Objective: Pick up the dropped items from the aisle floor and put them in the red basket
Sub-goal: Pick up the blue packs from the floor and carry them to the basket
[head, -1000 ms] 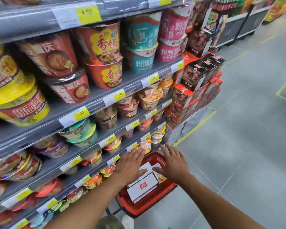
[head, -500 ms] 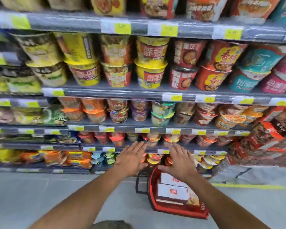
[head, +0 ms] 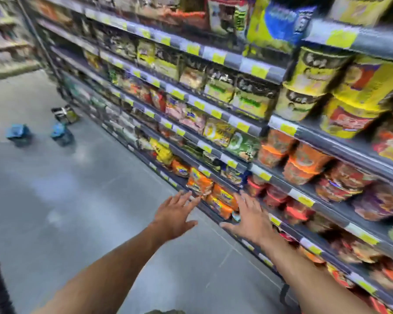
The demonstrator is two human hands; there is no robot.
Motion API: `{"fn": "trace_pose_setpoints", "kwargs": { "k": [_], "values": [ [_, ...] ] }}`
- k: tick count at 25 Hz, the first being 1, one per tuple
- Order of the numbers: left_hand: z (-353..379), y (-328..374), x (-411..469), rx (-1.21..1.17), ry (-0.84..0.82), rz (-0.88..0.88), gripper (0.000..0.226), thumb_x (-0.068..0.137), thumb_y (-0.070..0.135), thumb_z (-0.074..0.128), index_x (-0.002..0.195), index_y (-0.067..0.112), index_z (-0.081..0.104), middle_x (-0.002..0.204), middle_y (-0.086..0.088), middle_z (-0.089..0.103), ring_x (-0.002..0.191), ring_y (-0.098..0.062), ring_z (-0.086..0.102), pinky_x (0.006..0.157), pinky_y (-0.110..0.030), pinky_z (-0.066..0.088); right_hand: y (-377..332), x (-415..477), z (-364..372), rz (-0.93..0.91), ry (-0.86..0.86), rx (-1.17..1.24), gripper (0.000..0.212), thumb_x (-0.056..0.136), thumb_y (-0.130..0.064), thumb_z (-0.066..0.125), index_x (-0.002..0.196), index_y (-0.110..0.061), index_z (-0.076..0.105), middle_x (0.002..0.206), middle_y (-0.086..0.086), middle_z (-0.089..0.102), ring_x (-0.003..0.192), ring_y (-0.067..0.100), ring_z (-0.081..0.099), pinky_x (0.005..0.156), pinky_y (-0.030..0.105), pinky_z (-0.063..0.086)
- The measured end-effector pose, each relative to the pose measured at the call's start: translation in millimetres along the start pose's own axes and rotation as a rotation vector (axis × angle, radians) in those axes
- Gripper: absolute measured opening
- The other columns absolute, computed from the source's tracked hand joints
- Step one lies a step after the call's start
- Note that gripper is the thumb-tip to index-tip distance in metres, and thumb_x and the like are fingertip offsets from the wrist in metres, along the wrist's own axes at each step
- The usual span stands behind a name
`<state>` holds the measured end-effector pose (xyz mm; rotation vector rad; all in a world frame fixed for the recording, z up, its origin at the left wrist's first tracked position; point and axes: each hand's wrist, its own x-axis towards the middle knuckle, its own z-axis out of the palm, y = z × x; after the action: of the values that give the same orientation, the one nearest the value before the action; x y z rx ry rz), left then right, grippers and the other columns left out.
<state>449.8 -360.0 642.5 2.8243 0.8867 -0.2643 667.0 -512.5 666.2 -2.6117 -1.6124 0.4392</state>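
Here, the stocked shelving (head: pixel 259 123) takes up the whole right side, running from 5 o'clock up to 11 o'clock, its rails lined with yellow price tags (head: pixel 259 71). Yellow tubs (head: pixel 315 82) stand at 2 o'clock, and orange packets (head: pixel 222 200) lie on a low shelf near the centre. The view is blurred, so no print on them can be read.

The grey aisle floor (head: pixel 66 211) fills the left side, from 7 to 10 o'clock.

The person's two bare forearms reach in from 6 o'clock. The left hand (head: pixel 175 215) hovers over the floor just below centre, palm down, fingers straight and spread, holding nothing. The right hand (head: pixel 251 219) sits just beside it toward 3 o'clock, likewise flat with fingers spread and holding nothing; it lies in front of the low shelf edge, and whether it touches the rail cannot be told.

The dropped items lie on the floor at 10 o'clock, well apart from both hands. A dark and green pack (head: pixel 65 114) sits nearest the foot of the shelving. A blue pack (head: pixel 60 133) lies just below it, and a second blue pack (head: pixel 18 134) lies farther toward 9 o'clock.
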Motion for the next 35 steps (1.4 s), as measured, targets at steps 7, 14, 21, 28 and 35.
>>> {"fn": "trace_pose_setpoints", "kwargs": {
  "k": [7, 14, 21, 28, 35],
  "values": [
    [4, -214, -89, -0.051, 0.047, -0.358, 0.078, 0.098, 0.068, 0.038, 0.162, 0.035, 0.008, 0.172, -0.001, 0.008, 0.158, -0.028, 0.009, 0.125, -0.046, 0.019, -227, 105, 15, -0.317, -0.039, -0.014, 0.115, 0.071, -0.087, 0.055, 0.162, -0.031, 0.012, 0.170, -0.005, 0.010, 0.155, 0.022, 0.016, 0.123, 0.050, 0.022],
    [4, -351, -111, -0.135, 0.086, -0.627, 0.080, 0.099, 0.068, 0.037, 0.163, 0.031, 0.006, 0.172, -0.001, 0.005, 0.158, -0.026, 0.004, 0.126, -0.046, 0.015, -367, 223, 25, -0.517, -0.055, -0.056, 0.119, 0.063, -0.092, 0.047, 0.160, -0.028, 0.019, 0.169, -0.004, 0.016, 0.154, 0.021, 0.019, 0.121, 0.050, 0.028],
    [-19, -489, -75, -0.178, 0.066, -0.804, 0.082, 0.098, 0.067, 0.039, 0.163, 0.031, 0.006, 0.172, 0.000, 0.005, 0.158, -0.025, 0.005, 0.125, -0.044, 0.016, -487, 371, 29, -0.670, -0.098, -0.059, 0.113, 0.072, -0.086, 0.056, 0.161, -0.028, 0.017, 0.168, -0.002, 0.018, 0.154, 0.021, 0.019, 0.120, 0.048, 0.029],
    [-43, -619, -33, -0.225, 0.102, -0.934, 0.082, 0.098, 0.068, 0.038, 0.163, 0.030, 0.006, 0.172, 0.000, 0.007, 0.158, -0.026, 0.008, 0.126, -0.046, 0.017, -602, 508, 17, -0.792, -0.152, -0.129, 0.112, 0.073, -0.087, 0.054, 0.160, -0.027, 0.016, 0.168, -0.002, 0.017, 0.154, 0.021, 0.020, 0.122, 0.050, 0.026],
    [-58, -786, 12, -0.245, 0.138, -0.972, 0.090, 0.094, 0.069, 0.047, 0.163, 0.031, 0.004, 0.172, -0.001, 0.003, 0.158, -0.026, 0.005, 0.126, -0.045, 0.017, -739, 641, 24, -0.859, -0.160, -0.160, 0.114, 0.071, -0.087, 0.053, 0.161, -0.030, 0.015, 0.168, -0.002, 0.018, 0.153, 0.022, 0.020, 0.121, 0.051, 0.027]
  ]
}}
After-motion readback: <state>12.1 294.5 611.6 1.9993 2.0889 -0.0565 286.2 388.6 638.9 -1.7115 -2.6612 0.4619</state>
